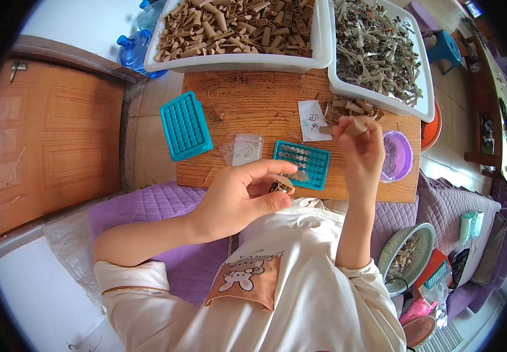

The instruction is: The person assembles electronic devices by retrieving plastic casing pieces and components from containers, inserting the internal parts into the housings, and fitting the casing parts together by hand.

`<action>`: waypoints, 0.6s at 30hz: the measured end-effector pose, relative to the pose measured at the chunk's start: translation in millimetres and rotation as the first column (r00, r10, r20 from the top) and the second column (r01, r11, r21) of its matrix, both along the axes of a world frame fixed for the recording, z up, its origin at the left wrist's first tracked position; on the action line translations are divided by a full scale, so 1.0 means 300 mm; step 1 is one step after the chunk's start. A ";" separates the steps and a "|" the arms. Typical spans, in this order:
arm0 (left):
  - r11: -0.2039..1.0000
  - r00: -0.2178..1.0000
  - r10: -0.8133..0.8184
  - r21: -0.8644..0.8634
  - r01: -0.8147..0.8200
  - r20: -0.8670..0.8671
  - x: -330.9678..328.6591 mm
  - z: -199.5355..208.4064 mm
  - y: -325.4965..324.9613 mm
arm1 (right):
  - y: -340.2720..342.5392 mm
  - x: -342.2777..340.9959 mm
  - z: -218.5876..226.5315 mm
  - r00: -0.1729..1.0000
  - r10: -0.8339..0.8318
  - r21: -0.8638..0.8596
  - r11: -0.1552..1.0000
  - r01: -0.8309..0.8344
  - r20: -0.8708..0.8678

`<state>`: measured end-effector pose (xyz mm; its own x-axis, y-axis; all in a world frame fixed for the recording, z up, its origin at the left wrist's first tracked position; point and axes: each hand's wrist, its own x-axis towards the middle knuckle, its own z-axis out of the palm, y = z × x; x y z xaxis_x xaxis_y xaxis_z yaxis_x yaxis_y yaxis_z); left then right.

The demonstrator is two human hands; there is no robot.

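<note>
My left hand [238, 193] is closed around a small tan piece [281, 185] with dark, openwork insides, held low over the table's near edge. My right hand [360, 155], raised to the right, pinches a tan plastic shell piece [354, 127] between thumb and fingers. Just beyond my left fingertips lies a teal tray [319, 161] of round pockets, with small silver discs [294, 154] in its left part. Beyond my right hand is a small heap of tan pieces [344, 107], beside a white paper slip [312, 120] with handwriting.
A second teal tray [186, 126] and a clear bag [246, 148] lie left on the wooden table [253, 94]. White bins of tan shells [236, 61] and grey wired parts [426, 97] stand at the far side. A purple bowl [405, 155] is at right.
</note>
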<state>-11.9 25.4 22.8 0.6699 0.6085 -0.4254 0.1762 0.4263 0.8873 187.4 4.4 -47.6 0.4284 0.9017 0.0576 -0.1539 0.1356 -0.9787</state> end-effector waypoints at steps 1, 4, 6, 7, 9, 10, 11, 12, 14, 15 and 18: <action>0.999 1.000 0.018 0.033 -0.018 0.007 -0.002 0.000 0.001 | -0.018 -0.023 0.019 1.000 0.004 0.001 1.000 -0.004 -0.002; 0.999 0.999 0.035 0.021 -0.036 0.033 -0.003 0.000 0.004 | -0.068 -0.069 0.062 0.993 0.098 -0.008 0.995 -0.098 0.070; 0.997 0.997 0.038 0.070 -0.043 0.069 -0.009 -0.021 -0.001 | -0.087 -0.092 0.076 0.974 0.200 -0.073 0.978 -0.193 0.109; 0.992 0.993 0.036 0.117 -0.049 0.110 -0.011 -0.027 -0.003 | -0.097 -0.096 0.078 0.970 0.220 -0.079 0.974 -0.213 0.105; 0.996 0.983 0.072 0.044 -0.081 0.168 -0.012 -0.025 -0.001 | -0.109 -0.103 0.098 0.957 0.213 -0.066 0.977 -0.204 0.199; 0.994 0.969 0.112 -0.031 -0.107 0.221 -0.011 -0.025 -0.001 | -0.112 -0.104 0.103 0.936 0.202 -0.052 0.979 -0.195 0.288; 0.994 0.969 0.112 -0.030 -0.108 0.221 -0.009 -0.016 -0.001 | -0.118 -0.091 0.091 0.895 0.203 -0.054 0.979 -0.198 0.396; 0.981 0.960 0.180 -0.108 -0.160 0.216 -0.006 0.000 -0.001 | -0.121 -0.091 0.089 0.895 0.203 -0.053 0.979 -0.199 0.396; 0.959 0.946 0.252 -0.185 -0.216 0.204 -0.006 0.003 0.000 | -0.125 -0.095 0.083 0.962 0.174 -0.087 0.983 -0.159 0.211; 0.971 0.953 0.234 -0.090 -0.220 0.193 -0.007 -0.003 0.001 | -0.126 -0.101 0.092 0.962 0.177 -0.087 0.983 -0.162 0.210; 0.971 0.962 0.205 0.085 -0.223 0.180 -0.010 -0.015 -0.001 | -0.126 -0.116 0.119 0.991 0.124 -0.084 0.988 -0.128 -0.059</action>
<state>-15.0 25.2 18.3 0.5758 0.7802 -0.2444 -0.0649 0.3416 0.9376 152.5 -33.5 -12.0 0.3113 0.9493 -0.0436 -0.2164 0.0261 -0.9760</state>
